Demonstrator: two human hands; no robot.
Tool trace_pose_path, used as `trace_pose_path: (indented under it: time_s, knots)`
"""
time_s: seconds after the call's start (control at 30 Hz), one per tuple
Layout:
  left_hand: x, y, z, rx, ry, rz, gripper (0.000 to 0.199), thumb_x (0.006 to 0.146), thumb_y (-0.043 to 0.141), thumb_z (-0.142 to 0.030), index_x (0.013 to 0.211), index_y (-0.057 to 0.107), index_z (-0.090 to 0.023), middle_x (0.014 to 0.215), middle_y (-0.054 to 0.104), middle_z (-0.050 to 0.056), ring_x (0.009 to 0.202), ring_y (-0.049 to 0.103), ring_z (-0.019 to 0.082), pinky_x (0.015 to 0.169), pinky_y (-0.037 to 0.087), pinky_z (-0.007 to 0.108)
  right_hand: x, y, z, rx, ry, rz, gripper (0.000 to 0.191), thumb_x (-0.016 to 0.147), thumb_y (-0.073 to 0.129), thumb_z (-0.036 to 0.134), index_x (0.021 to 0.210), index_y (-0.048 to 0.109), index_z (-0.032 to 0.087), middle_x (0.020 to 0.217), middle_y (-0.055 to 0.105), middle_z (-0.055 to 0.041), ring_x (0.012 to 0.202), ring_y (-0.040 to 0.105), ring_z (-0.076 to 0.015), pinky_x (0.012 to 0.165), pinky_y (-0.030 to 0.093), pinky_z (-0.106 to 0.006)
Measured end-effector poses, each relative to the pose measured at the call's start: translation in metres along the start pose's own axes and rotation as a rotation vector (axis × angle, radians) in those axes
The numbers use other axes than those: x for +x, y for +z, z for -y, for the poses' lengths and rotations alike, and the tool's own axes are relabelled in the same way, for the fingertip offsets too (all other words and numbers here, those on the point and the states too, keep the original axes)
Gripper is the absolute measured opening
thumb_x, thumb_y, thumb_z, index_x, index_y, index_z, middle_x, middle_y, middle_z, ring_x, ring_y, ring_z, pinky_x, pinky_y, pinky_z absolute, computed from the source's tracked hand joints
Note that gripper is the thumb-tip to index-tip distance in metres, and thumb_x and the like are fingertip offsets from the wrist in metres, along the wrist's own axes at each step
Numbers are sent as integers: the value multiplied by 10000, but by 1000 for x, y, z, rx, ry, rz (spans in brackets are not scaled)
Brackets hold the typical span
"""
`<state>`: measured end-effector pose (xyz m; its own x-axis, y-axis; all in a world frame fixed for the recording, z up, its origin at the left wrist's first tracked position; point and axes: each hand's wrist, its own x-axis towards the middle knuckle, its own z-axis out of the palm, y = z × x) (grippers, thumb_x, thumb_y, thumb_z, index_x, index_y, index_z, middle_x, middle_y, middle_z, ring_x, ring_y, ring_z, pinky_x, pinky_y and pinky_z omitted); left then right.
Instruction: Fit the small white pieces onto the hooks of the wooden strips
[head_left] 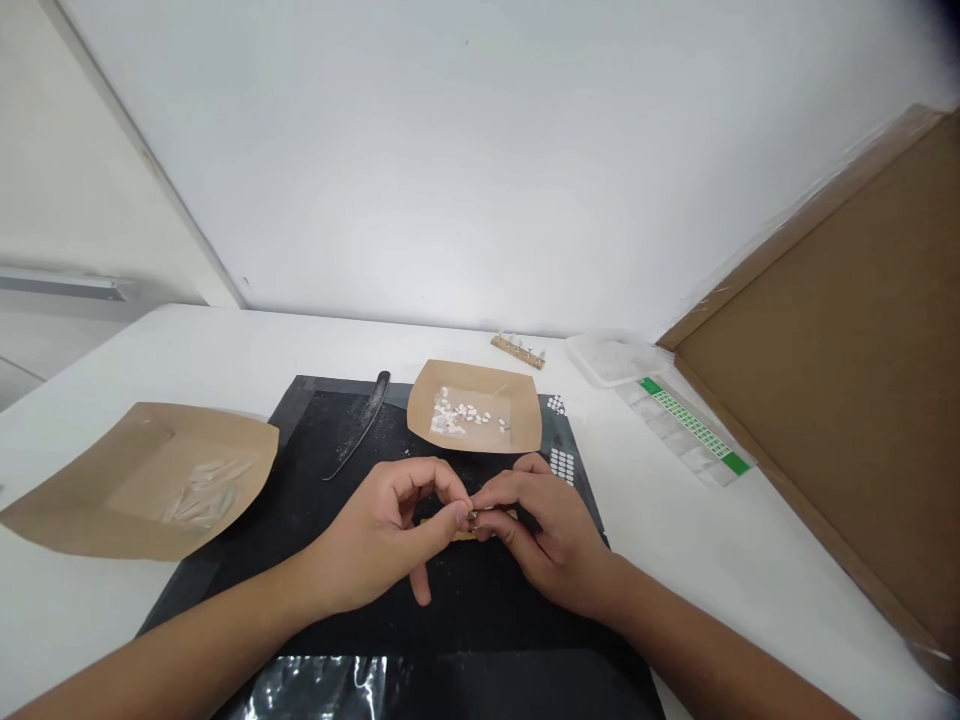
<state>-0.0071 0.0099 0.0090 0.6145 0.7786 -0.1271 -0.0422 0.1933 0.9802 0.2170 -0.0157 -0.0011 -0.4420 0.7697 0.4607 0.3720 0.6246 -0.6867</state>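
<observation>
Over the black mat (420, 630), my left hand (397, 535) and my right hand (551, 530) meet fingertip to fingertip. Both are closed in a pinch, thumb against index finger. A tiny silvery piece (472, 515) shows where the fingertips come together; it is too small and covered to name. Just under the fingers lies a light-brown strip (465, 536), mostly hidden by the hands. Beyond them, a brown paper tray (420, 410) holds many small white oval pieces (450, 412).
Clear slender pieces lie in a larger paper tray (90, 470) at left. A dark curved nail file (364, 425) rests on the mat. White oval stickers (562, 466), a strip with small upright pieces (517, 351), a clear plastic box (611, 358), a green-labelled pack (694, 425) and cardboard (840, 350) are right.
</observation>
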Motion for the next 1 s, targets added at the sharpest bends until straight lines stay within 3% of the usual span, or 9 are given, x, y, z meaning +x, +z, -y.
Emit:
trace_pose_path:
  time_s: [0.13,0.33,0.63,0.87,1.0]
  knots:
    - [1,0,-1,58,13,-41,280,956,733,-403,917,699,-128,857,593,1,556,588,69,384,595,176,1,1,-1,-3,32,-26,139,1027,660,141,1073,699,266,849,793,74,663,667,-102,798,381,-337]
    - [1,0,0,46,22,-61,305,954,733,-444,948,695,-141,865,571,-2,567,581,75,380,600,190,2,-1,0,-15,52,-132,78,977,746,207,1004,787,267,933,721,-7,891,693,-174,848,455,-355]
    - [2,2,1,-6,27,-70,319,952,740,-458,958,691,-142,863,594,2,551,591,73,380,591,187,1,7,4,289,309,-157,33,947,788,261,954,815,278,894,769,-5,815,716,-169,754,549,-303]
    - [3,3,5,-5,36,-77,329,949,743,-465,954,680,-143,837,633,11,555,599,83,384,578,179,-4,6,1,185,398,-129,55,902,833,332,955,844,321,836,800,12,789,714,-183,730,544,-311]
    - [4,-2,6,146,85,-182,304,976,693,-457,979,671,-154,849,648,13,497,599,78,368,549,180,-4,6,-2,123,354,-129,46,918,815,329,956,829,308,883,813,9,814,726,-184,767,532,-329]
